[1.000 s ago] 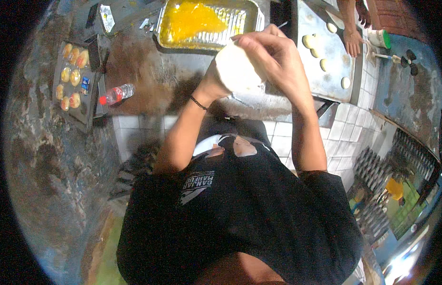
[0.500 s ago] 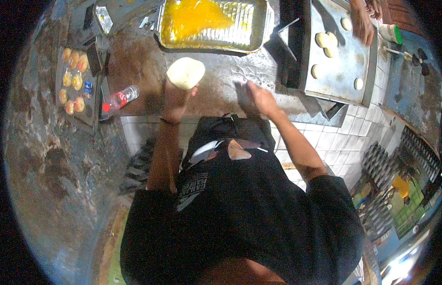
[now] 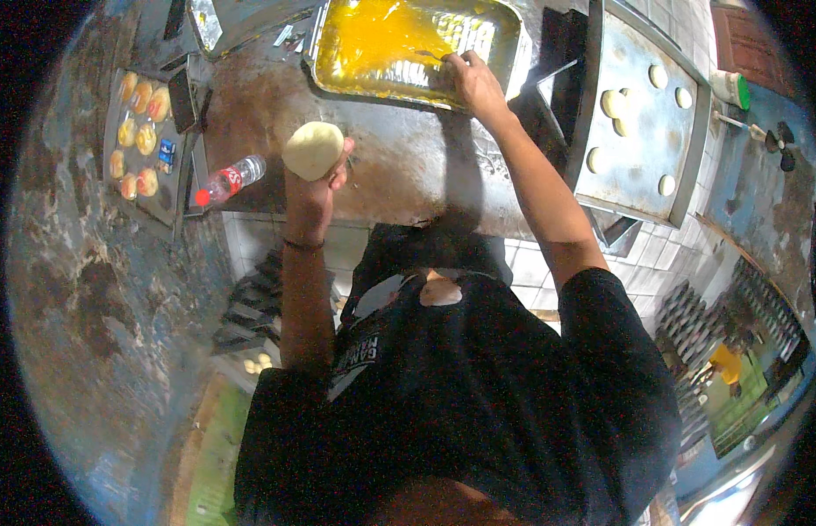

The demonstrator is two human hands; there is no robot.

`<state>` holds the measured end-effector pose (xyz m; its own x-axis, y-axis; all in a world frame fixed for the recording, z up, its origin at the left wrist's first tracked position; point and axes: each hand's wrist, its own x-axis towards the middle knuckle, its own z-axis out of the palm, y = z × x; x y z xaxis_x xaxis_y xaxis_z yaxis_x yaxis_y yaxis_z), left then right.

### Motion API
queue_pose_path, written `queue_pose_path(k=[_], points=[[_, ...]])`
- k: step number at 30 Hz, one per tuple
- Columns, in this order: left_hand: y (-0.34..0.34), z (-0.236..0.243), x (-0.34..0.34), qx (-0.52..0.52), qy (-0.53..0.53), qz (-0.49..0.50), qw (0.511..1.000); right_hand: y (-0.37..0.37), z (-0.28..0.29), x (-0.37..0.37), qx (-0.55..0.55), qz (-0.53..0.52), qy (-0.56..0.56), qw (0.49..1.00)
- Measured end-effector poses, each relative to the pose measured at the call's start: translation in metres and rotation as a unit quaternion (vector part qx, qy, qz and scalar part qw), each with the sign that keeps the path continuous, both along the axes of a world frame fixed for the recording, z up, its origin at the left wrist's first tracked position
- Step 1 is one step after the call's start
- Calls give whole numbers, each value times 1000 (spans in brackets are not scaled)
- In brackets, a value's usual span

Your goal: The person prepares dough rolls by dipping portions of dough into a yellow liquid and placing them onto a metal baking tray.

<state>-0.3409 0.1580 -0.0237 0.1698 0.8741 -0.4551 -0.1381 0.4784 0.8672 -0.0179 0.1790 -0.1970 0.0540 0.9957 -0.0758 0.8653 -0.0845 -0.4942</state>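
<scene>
1. A bakery kitchen, by its look.
2. Dough rounds [image 3: 658, 76] spread on a metal tray [image 3: 631, 172].
3. Yellow paste [image 3: 368, 39] in a pan [image 3: 480, 35].
4. Buns [image 3: 146, 138] on a dark tray [image 3: 166, 200].
5. A stained worktable [image 3: 250, 118].

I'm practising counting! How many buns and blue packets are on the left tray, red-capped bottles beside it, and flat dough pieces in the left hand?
Buns on the left tray: 8
Blue packet: 1
Red-capped bottle: 1
Dough piece in the left hand: 1
Total: 11
</scene>
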Motion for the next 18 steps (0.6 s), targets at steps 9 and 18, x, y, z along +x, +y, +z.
queue_pose_path(k=[9, 18], points=[[8, 2, -2, -4, 9, 37, 999, 0, 1, -2, -63, 43, -9, 997], [21, -15, -7, 197, 275, -119, 934, 10, 6, 22, -221, 86, 240, 941]])
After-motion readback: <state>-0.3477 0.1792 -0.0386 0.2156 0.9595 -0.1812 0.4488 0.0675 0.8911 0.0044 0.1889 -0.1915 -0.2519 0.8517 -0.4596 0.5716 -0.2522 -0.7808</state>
